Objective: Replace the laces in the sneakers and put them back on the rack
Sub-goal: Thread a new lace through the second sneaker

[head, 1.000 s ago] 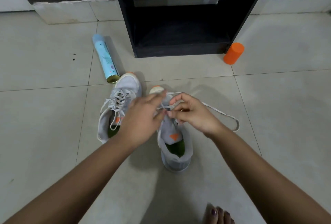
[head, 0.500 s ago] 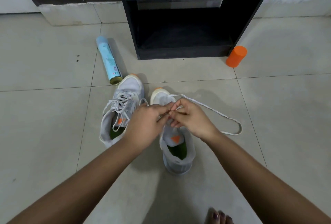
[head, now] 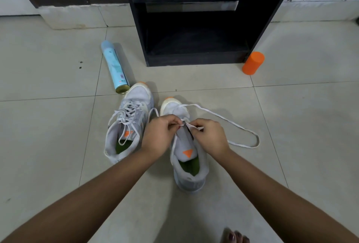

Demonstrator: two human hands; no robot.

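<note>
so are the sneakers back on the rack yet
No, the left sneaker and right sneaker both sit on the floor in front of the rack.

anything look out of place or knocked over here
The blue spray can lies on its side on the floor left of the rack, its base close to the laced sneaker's toe. The lace trails in a loose loop across it, though that fits mid-threading. Nothing looks spilled or damaged.

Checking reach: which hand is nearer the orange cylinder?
Right. The right hand is below-left of the orange cylinder, pinching the lace; the left hand is beside it, farther left.
</note>
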